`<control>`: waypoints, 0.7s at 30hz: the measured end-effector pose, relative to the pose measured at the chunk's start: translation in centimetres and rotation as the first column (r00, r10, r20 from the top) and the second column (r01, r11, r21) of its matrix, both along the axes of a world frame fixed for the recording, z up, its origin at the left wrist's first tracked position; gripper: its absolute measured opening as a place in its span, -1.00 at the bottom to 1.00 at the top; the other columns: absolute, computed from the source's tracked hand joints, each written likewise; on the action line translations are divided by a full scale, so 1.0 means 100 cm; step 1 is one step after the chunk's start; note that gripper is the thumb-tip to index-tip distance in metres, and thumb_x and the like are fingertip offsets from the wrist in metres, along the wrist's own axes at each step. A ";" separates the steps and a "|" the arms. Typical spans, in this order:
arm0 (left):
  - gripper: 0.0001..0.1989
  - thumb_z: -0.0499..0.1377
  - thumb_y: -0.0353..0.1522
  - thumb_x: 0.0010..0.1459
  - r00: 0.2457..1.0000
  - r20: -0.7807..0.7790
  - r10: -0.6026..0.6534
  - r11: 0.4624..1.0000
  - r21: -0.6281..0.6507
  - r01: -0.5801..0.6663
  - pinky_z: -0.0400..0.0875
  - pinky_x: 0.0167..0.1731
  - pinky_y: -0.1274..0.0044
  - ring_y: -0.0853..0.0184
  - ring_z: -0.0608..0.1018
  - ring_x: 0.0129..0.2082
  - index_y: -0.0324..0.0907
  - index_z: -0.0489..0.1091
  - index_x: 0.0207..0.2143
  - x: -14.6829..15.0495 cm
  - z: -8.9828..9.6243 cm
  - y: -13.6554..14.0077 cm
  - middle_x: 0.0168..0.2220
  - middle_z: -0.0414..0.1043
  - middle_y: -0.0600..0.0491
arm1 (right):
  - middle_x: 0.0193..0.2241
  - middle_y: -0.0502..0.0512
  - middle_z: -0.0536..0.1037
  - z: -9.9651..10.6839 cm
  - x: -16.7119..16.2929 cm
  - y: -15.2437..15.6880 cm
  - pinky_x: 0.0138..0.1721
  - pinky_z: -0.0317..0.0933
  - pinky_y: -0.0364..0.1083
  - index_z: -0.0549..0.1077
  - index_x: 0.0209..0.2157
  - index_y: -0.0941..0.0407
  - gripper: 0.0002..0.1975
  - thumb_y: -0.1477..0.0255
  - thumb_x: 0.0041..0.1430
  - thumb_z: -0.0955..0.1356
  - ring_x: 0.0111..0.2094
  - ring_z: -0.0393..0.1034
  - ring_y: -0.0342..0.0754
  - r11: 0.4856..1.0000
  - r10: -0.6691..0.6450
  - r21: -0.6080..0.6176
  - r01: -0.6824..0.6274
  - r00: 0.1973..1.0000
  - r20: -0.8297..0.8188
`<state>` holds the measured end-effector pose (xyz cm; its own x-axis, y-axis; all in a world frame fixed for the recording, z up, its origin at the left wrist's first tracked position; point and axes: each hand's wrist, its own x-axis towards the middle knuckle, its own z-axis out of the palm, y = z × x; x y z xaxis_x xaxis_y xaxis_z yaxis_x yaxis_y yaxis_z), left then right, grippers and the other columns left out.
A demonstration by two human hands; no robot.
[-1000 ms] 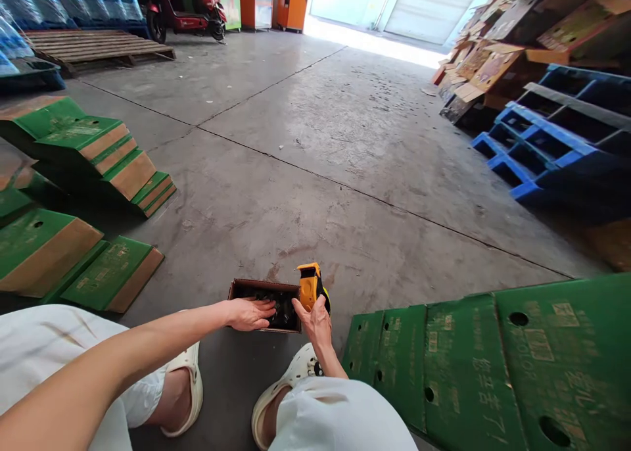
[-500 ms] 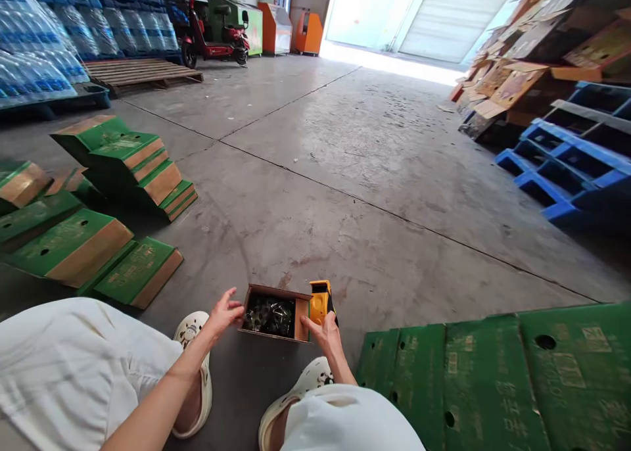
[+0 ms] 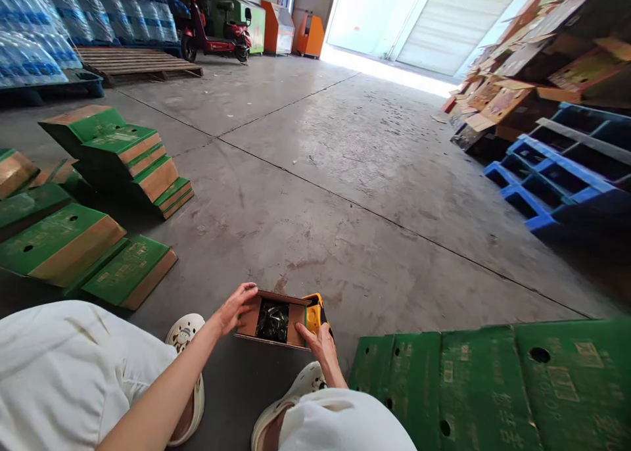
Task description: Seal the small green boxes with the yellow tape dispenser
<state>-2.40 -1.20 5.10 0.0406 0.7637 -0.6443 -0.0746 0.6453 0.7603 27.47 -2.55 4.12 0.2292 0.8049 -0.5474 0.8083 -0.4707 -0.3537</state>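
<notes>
Between my feet, on the floor, stands a small cardboard box (image 3: 299, 338) with both short end flaps folded inward. Dark items in clear, shiny plastic (image 3: 273, 321) show in the gap between the flaps; their kind I cannot make out. My left hand (image 3: 236, 308) grips the box's left end, its fingers at the far corner and over the flap. At the right end my right hand (image 3: 319, 346) holds the box, thumb on the right flap and fingers along the outer wall. Behind that hand a yellow and black tool (image 3: 314, 309), partly hidden, touches or nearly touches the box.
Green cartons (image 3: 106, 240) lie stacked to my left, and a row of flat green cartons (image 3: 473, 379) stands close on my right. Further off are blue pallets (image 3: 552, 168), heaped cardboard (image 3: 497, 106), a wooden pallet (image 3: 140, 63), wrapped water bottles (image 3: 34, 37) and a red scooter (image 3: 217, 40).
The box's left flap is now folded inward, covering part of the dark contents. My left hand has moved right, onto the box's left end. My right hand keeps hold of the right end.
</notes>
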 end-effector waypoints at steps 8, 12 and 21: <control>-0.65 0.16 -0.09 0.30 0.985 -0.175 -0.007 0.991 -0.130 -0.016 0.47 -0.27 0.45 0.15 0.64 0.05 0.03 0.36 0.07 0.003 0.004 0.013 0.18 0.54 -0.01 | -0.07 0.29 0.64 0.014 0.000 -0.003 -0.05 0.31 -0.03 0.40 -0.05 0.08 -0.44 -0.10 0.21 0.38 0.05 0.57 0.23 0.999 -0.030 -0.019 0.029 0.998 -0.054; -0.36 0.34 -0.27 0.12 0.947 -0.312 -0.074 0.995 -0.086 0.049 0.51 -0.09 0.40 0.10 0.63 0.09 -0.05 0.33 0.26 -0.002 0.001 0.006 0.09 0.60 -0.09 | -0.03 0.29 0.64 0.014 0.001 -0.007 -0.06 0.31 -0.04 0.37 -0.08 0.07 -0.45 -0.11 0.21 0.39 0.06 0.56 0.21 0.999 -0.048 -0.018 0.046 0.996 -0.078; -0.19 0.37 -0.42 -0.03 0.785 -0.598 -0.164 0.982 -0.024 0.187 0.31 0.26 0.03 -0.15 0.40 0.35 0.08 0.38 0.32 -0.007 -0.017 0.011 0.31 0.46 -0.08 | -0.08 0.22 0.64 0.009 0.021 -0.009 -0.08 0.40 -0.06 0.42 -0.05 0.06 -0.52 -0.06 0.29 0.31 0.00 0.60 0.16 0.979 -0.149 0.102 0.176 0.961 -0.234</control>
<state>-3.09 -0.12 3.43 -0.2062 0.8030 -0.5591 0.5115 0.5756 0.6380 29.58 -3.50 5.00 0.2454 0.8301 -0.5007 0.6180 -0.5319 -0.5789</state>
